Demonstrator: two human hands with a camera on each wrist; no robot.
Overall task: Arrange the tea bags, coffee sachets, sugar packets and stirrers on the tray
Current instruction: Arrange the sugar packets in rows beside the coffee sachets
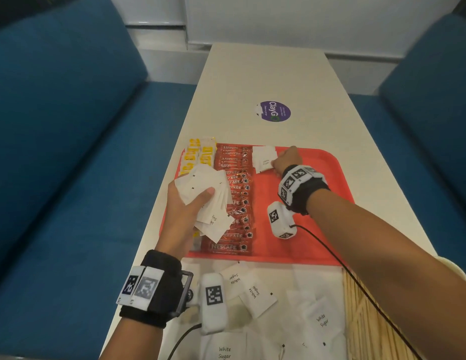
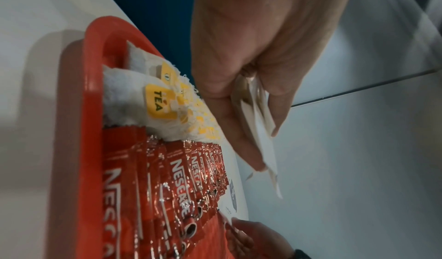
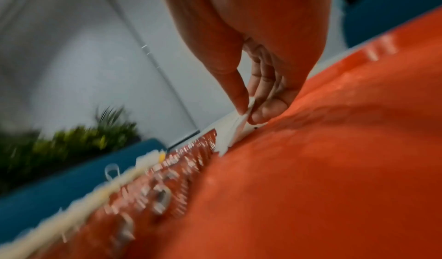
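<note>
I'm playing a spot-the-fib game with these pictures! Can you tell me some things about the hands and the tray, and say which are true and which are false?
1. The left hand holds a bunch of white sugar packets. True.
2. The tray is blue. False: it is red.
3. The right hand pinches a sugar packet at the far end of the tray. True.
4. The coffee sachets lie in a pile on the seat. False: they lie in a row on the tray, beside the tea bags.
5. More sugar packets lie on the table near the person. True.
</note>
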